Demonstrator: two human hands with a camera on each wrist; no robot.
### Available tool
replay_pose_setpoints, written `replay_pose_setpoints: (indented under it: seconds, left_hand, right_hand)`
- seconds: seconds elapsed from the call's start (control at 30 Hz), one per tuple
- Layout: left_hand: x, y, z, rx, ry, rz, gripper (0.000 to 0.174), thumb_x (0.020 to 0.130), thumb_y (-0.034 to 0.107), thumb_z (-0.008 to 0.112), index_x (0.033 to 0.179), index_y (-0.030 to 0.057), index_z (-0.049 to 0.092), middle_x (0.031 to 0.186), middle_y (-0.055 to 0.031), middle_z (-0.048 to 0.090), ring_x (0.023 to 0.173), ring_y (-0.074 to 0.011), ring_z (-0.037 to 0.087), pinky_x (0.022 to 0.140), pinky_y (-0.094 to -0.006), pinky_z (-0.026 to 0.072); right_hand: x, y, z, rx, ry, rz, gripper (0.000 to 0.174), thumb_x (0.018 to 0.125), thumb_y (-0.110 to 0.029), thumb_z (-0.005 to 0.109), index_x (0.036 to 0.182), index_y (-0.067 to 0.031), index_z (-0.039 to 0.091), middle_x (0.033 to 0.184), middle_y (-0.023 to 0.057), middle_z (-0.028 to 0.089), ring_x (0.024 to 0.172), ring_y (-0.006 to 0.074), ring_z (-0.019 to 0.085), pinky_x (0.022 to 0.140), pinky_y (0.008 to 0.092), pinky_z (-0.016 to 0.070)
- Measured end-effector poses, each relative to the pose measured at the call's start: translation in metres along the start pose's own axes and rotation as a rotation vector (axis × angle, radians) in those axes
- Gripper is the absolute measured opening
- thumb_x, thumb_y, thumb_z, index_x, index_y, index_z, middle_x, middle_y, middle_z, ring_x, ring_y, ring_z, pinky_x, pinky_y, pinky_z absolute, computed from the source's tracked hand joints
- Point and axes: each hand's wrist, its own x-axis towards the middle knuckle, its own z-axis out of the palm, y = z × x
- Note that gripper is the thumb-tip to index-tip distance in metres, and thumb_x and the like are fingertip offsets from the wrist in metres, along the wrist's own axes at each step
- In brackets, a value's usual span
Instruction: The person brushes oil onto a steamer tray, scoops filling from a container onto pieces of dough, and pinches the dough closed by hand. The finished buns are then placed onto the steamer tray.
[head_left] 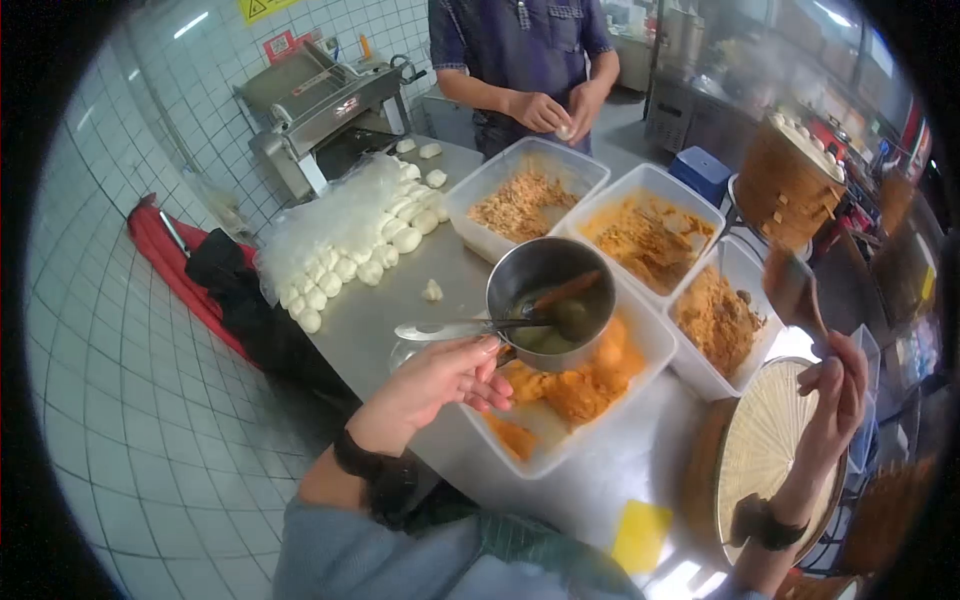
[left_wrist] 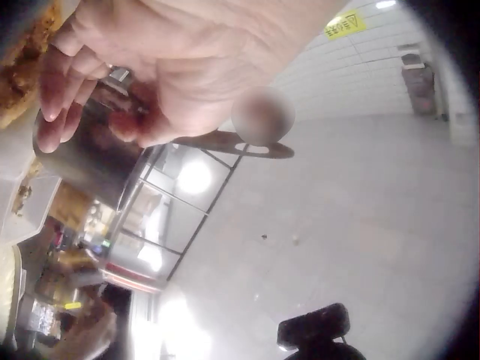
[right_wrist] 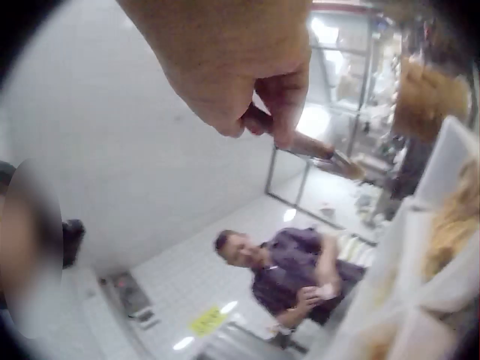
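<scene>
My saucepan [head_left: 512, 272] is silver-grey, the liquid [head_left: 548, 337] inside it yellowish green, and the spoon handle [head_left: 445, 329] across it shiny silver. My wooden utensil [head_left: 793, 287] is brown. My sleeves [head_left: 370, 550] are grey-blue, my wrist straps [head_left: 360, 460] black. Nearest me, bright orange filling [head_left: 580, 395] shows against its translucent white tub [head_left: 655, 345]; the crumbly filling [head_left: 715, 325] to the right is a browner orange. I see white dough pieces [head_left: 405, 240], a straw-coloured steamer lid [head_left: 775, 440] with radiating lines, a plain yellow square [head_left: 640, 535], and white wall tiles [head_left: 130, 400] gridded in darker lines.
</scene>
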Motion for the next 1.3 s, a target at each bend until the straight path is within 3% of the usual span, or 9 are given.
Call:
replay_pose_setpoints:
  seconds: [0.07, 0.13, 0.23, 0.5, 0.8, 0.87, 0.9, 1.1, 1.3]
  left_hand:
    - [-0.002, 0.011, -0.029, -0.02, 0.03, -0.016, 0.035, 0.096, 0.037, 0.044, 0.073, 0.0119, 0.049, 0.087, -0.0122, 0.066, 0.081, -0.0229, 0.066, 0.07, -0.0303, 0.0464]
    - [-0.001, 0.018, -0.065, -0.032, 0.021, 0.0, 0.035, 0.096, 0.037, 0.044, 0.073, 0.0119, 0.049, 0.087, -0.0121, 0.066, 0.081, -0.0227, 0.066, 0.07, -0.0302, 0.0465]
    - [0.002, 0.032, -0.129, -0.024, -0.002, 0.004, 0.035, 0.096, 0.037, 0.044, 0.072, 0.0118, 0.049, 0.087, -0.0119, 0.066, 0.081, -0.0224, 0.066, 0.07, -0.0299, 0.0467]
    - [0.036, 0.071, -0.325, -0.048, -0.063, -0.011, 0.037, 0.092, 0.043, 0.049, 0.072, 0.0122, 0.049, 0.082, -0.0108, 0.066, 0.08, -0.0206, 0.066, 0.07, -0.0285, 0.0466]
    - [0.12, 0.13, -0.496, -0.119, 0.176, 0.171, 0.034, 0.09, 0.044, 0.053, 0.077, 0.0124, 0.051, 0.079, -0.0106, 0.066, 0.075, -0.0192, 0.066, 0.067, -0.0265, 0.0501]
    - [0.154, 0.137, -0.533, -0.145, 0.228, 0.167, 0.033, 0.09, 0.043, 0.054, 0.078, 0.0122, 0.051, 0.08, -0.0109, 0.065, 0.075, -0.0198, 0.067, 0.066, -0.0263, 0.0499]
    - [0.172, 0.138, -0.552, -0.165, 0.288, 0.164, 0.033, 0.089, 0.043, 0.056, 0.079, 0.0119, 0.051, 0.081, -0.0112, 0.065, 0.075, -0.0204, 0.067, 0.064, -0.0261, 0.0498]
    - [0.259, 0.145, -0.66, -0.259, 0.418, 0.177, 0.031, 0.087, 0.043, 0.059, 0.085, 0.0137, 0.049, 0.088, -0.0151, 0.064, 0.082, -0.0247, 0.064, 0.067, -0.0292, 0.048]
    - [0.333, 0.137, -0.758, -0.471, 0.474, 0.099, 0.03, 0.084, 0.039, 0.062, 0.077, 0.0131, 0.049, 0.1, -0.0208, 0.058, 0.094, -0.0317, 0.061, 0.074, -0.0326, 0.0491]
  right_hand:
    - [0.0, -0.049, 0.053, 0.165, -0.177, -0.06, 0.024, 0.088, -0.02, 0.063, 0.102, -0.0016, 0.062, 0.08, 0.0058, 0.061, 0.067, 0.0141, 0.058, 0.061, 0.024, 0.0453]
    - [0.009, -0.081, 0.113, -0.049, -0.449, -0.456, 0.025, 0.078, -0.015, 0.071, 0.099, -0.0025, 0.065, 0.087, 0.0093, 0.063, 0.074, 0.0194, 0.062, 0.064, 0.0257, 0.0477]
    - [0.009, -0.116, 0.212, -0.106, -0.697, -0.525, 0.026, 0.072, -0.008, 0.072, 0.098, -0.007, 0.067, 0.093, 0.0104, 0.063, 0.078, 0.0247, 0.063, 0.065, 0.031, 0.0508]
    - [0.014, -0.152, 0.434, -0.157, -0.974, -0.237, 0.037, 0.077, 0.001, 0.065, 0.113, -0.0079, 0.06, 0.102, 0.0114, 0.062, 0.082, 0.0253, 0.065, 0.067, 0.0324, 0.0526]
    - [0.012, -0.173, 0.489, -0.183, -0.803, 0.067, 0.044, 0.072, 0.0, 0.069, 0.114, -0.0026, 0.058, 0.092, 0.0133, 0.064, 0.075, 0.0205, 0.065, 0.068, 0.0317, 0.0516]
    - [0.007, -0.19, 0.499, 0.387, -0.676, 0.013, 0.028, 0.077, -0.013, 0.069, 0.1, 0.0004, 0.063, 0.083, 0.0161, 0.064, 0.071, 0.0242, 0.064, 0.066, 0.0381, 0.0521]
    - [0.011, -0.197, 0.501, 0.369, -0.662, 0.028, 0.028, 0.077, -0.013, 0.069, 0.1, 0.0004, 0.063, 0.083, 0.0161, 0.064, 0.071, 0.0242, 0.064, 0.066, 0.0381, 0.0521]
    - [0.062, -0.22, 0.526, 1.134, -1.372, -0.083, 0.023, 0.09, -0.026, 0.057, 0.087, -0.0079, 0.071, 0.083, 0.0099, 0.068, 0.069, 0.0208, 0.065, 0.085, 0.0431, 0.0529]
    - [0.049, -0.21, 0.555, 1.181, -0.983, -0.154, 0.02, 0.088, -0.008, 0.05, 0.087, -0.0039, 0.069, 0.071, 0.0068, 0.065, 0.056, 0.0145, 0.061, 0.084, 0.0399, 0.0554]
